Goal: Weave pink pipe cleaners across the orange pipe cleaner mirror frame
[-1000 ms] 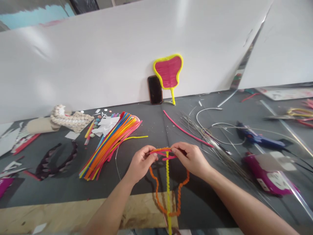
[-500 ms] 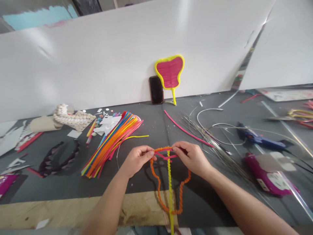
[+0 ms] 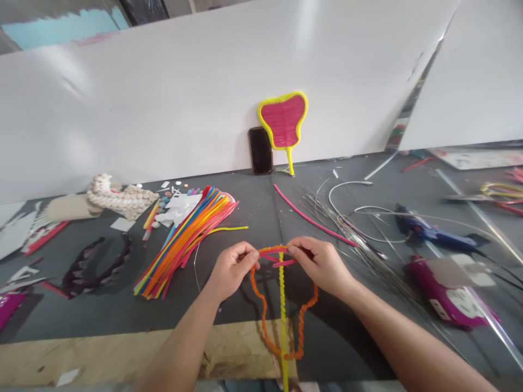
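Observation:
Between my two hands hangs an orange pipe-cleaner frame [image 3: 301, 326], twisted into a rounded outline. A twisted yellow pipe cleaner [image 3: 283, 310] runs down its middle and on past the bottom as a stem. My left hand [image 3: 235, 267] pinches the frame's top left corner, and my right hand [image 3: 321, 264] pinches the top right. Pink pipe cleaners [image 3: 281, 263] lie just under the top edge, their ends crossing near the yellow one and running into my fingers. What my fingertips cover is hidden.
A bundle of coloured pipe cleaners [image 3: 183, 245] lies left, by a dark headband [image 3: 98, 267]. A yellow-rimmed pink fan shape [image 3: 285, 122] and a phone [image 3: 260, 151] lean on the white board. Right are wires [image 3: 359, 239], a blue glue gun [image 3: 437, 231] and a purple power strip [image 3: 449, 294].
The pink ends under the top edge have shifted slightly and now cross differently. Both hands keep nearly the same place and grip.

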Demonstrator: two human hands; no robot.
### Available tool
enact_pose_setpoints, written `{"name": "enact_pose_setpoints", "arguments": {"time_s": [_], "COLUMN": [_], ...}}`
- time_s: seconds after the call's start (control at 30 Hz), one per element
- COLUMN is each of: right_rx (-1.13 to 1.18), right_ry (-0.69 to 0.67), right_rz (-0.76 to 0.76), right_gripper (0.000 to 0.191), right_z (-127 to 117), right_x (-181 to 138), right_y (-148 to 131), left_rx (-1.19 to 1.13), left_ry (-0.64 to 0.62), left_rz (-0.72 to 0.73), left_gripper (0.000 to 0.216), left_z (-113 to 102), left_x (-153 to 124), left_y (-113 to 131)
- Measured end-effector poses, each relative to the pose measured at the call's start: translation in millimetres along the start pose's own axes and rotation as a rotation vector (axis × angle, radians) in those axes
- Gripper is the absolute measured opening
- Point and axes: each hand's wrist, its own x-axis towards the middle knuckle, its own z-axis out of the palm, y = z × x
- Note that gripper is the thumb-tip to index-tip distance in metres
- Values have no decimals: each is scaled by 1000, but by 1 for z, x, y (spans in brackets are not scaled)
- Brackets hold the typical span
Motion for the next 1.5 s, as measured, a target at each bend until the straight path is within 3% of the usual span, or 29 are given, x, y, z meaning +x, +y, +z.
{"name": "enact_pose_setpoints", "arguments": {"time_s": [0.27, 0.5, 0.67, 0.97, 1.3, 1.5], "right_rx": [73, 70, 63, 37, -36, -15], "right_ry": [-53, -141, -159, -239, -177, -164], "right_rz": [83, -23, -13, 1, -143, -147], "right_gripper": [24, 20, 20, 14, 15, 15], "right_z": [-2, 10, 12, 6, 8, 12], "right_x": [0, -5, -5, -4, -3, -5], "right_y": [-4, -7, -7, -7, -1, -2], "left_rx": [-147, -14, 162, 191, 190, 130], "left_ry": [-48, -59, -39, -36, -59, -73], "left_rz": [-56, -56, 30, 58, 65, -1], "left_gripper": [31, 34, 24, 26, 26, 25], "left_z": [4, 14, 16, 17, 18, 20], "left_x": [-2, -1, -3, -2, -3, -3], "left_y": [-1, -4, 0, -1, -1, 0]}}
